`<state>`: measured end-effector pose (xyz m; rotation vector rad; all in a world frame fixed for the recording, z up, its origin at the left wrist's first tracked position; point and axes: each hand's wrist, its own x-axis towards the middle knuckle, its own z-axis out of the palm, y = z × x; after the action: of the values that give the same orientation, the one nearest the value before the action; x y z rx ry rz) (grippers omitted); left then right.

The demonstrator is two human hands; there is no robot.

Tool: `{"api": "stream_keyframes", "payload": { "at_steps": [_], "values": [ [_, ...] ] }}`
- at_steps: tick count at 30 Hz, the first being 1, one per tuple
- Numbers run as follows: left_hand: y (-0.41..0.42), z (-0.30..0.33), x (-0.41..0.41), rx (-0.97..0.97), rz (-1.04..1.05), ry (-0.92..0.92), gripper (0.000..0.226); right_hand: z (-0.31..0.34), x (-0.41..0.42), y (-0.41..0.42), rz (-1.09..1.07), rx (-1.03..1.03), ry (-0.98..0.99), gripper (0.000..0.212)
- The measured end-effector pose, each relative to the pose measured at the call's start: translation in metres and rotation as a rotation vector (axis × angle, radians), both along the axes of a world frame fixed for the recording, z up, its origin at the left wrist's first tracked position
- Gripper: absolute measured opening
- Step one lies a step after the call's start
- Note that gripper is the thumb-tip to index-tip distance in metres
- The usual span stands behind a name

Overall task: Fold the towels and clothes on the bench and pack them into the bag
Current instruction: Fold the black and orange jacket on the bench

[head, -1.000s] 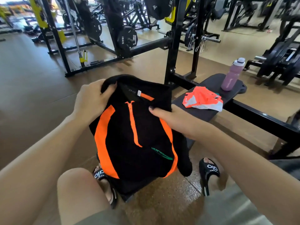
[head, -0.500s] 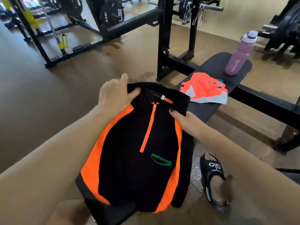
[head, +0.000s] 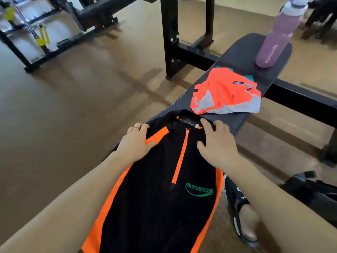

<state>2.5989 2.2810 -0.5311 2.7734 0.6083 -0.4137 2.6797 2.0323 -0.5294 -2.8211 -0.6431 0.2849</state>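
on the near end of the dark padded worktop (head: 237, 114), a black zip-neck top (head: 164, 198) lies face up, collar pointing away, its lower part running off the bottom edge of the view. both hands are spread on it w/ nothing gripped: left hand (head: 135, 141) flat on the left shoulder by the orange side panel, fingers straight; right hand (head: 217, 143) flat just right of the collar, fingers straight, thumb near the orange zip. step in hand looks like laying the top flat & smoothing before the first fold. to do it well, prob sweep both palms outward and down from the collar so the front lies w/o ridges, keep the zip line centred, tuck the sides in to an even width, then fold upward from the hem; cannot tell where the sleeves lie, so check they aren't bunched underneath. fabric looks thin and smooth, black body, orange stripes down both sides, green logo on the chest, small label inside the collar. just beyond the collar sits a crumpled orange-and-grey garment (head: 224, 94) w/ a bit of teal showing, not yet folded, and at the far end a mauve water bottle (head: 273, 41) stands upright. a dark shape at the right edge (head: 313, 192) may be the bag, can't be sure.
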Motion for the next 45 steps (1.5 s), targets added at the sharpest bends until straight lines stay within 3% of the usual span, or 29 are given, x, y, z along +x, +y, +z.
{"api": "stream_keyframes", "payload": {
  "at_steps": [3,7,10,12,15,21,25,27,30,32,34,37,42,45],
  "values": [
    [0.008,0.005,-0.021,0.026,0.127,-0.026,0.077,-0.012,-0.004,0.001,0.131,-0.148,0.030,0.063],
    [0.018,0.005,-0.065,0.098,0.181,0.177,0.090,-0.017,-0.009,0.000,0.194,-0.231,0.005,0.064],
    [0.024,0.006,-0.082,0.114,0.068,0.203,0.047,-0.009,-0.021,0.014,0.297,-0.060,-0.024,0.061],
    [0.023,0.009,-0.085,0.062,-0.006,0.146,0.026,-0.007,-0.033,0.028,0.419,0.056,0.028,0.058],
    [0.026,0.022,-0.079,0.035,0.022,-0.046,0.034,-0.018,-0.047,0.036,0.481,-0.028,0.126,0.059],
    [0.048,0.060,-0.044,0.282,-0.038,-0.330,0.037,-0.028,-0.026,0.026,0.338,-0.174,0.080,0.067],
    [0.050,0.075,-0.010,0.242,-0.024,-0.456,0.022,-0.033,-0.012,0.021,0.218,-0.194,0.031,0.072],
    [0.054,0.069,-0.001,0.115,0.115,-0.286,0.039,-0.034,-0.004,0.021,0.164,-0.204,0.042,0.073],
    [0.058,0.043,-0.014,-0.094,0.301,0.250,0.105,-0.032,0.000,0.023,0.144,-0.215,0.088,0.073],
    [0.056,0.030,-0.034,-0.076,0.292,0.414,0.117,-0.030,-0.002,0.025,0.155,-0.209,0.096,0.074],
    [0.056,0.021,-0.052,0.005,0.276,0.296,0.096,-0.031,-0.003,0.027,0.171,-0.206,0.095,0.075],
    [0.050,0.028,-0.080,-0.031,0.368,0.043,0.072,-0.032,0.001,0.025,0.175,-0.208,0.101,0.075],
    [0.010,0.033,-0.158,-0.064,0.498,-0.009,0.084,-0.016,-0.018,0.036,0.232,-0.193,0.010,0.071],
    [-0.016,0.024,-0.209,-0.161,0.584,-0.085,0.085,0.001,-0.063,0.052,0.461,0.089,-0.063,0.055]
  ]
}}
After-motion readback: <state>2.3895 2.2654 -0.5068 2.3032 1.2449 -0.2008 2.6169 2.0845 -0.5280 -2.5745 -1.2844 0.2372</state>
